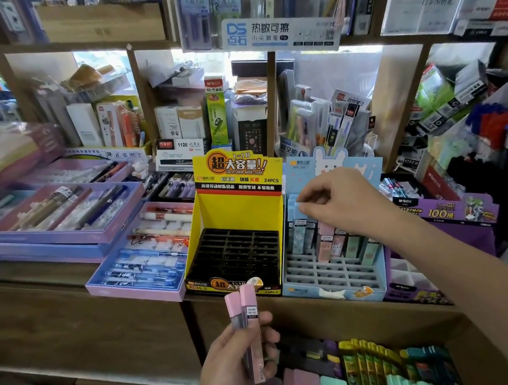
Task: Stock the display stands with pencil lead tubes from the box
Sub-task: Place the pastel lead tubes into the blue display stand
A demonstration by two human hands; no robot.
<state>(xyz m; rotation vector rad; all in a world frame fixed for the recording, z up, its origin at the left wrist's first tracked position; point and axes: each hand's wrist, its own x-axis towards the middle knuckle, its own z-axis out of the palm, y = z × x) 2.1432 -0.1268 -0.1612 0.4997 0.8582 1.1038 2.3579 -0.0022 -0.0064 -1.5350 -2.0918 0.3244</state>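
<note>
My left hand (241,357) grips two pink pencil lead tubes (245,316) upright, low in front of the shelf. My right hand (339,201) hovers with curled fingers over the blue rabbit display stand (331,275); whether the fingertips pinch anything I cannot tell. That stand holds several blue, pink and green tubes (332,239) in its back rows, and its front slots are bare. Left of it stands a yellow display stand (241,204) with a black slotted tray holding no tubes. The cardboard box (467,334) at the bottom right holds pink, green and teal tubes (380,377).
Purple and pink trays of pens (74,220) lie on the wooden shelf to the left. A purple display box (446,212) sits right of the blue stand. Packaged stationery crowds the shelves behind and above.
</note>
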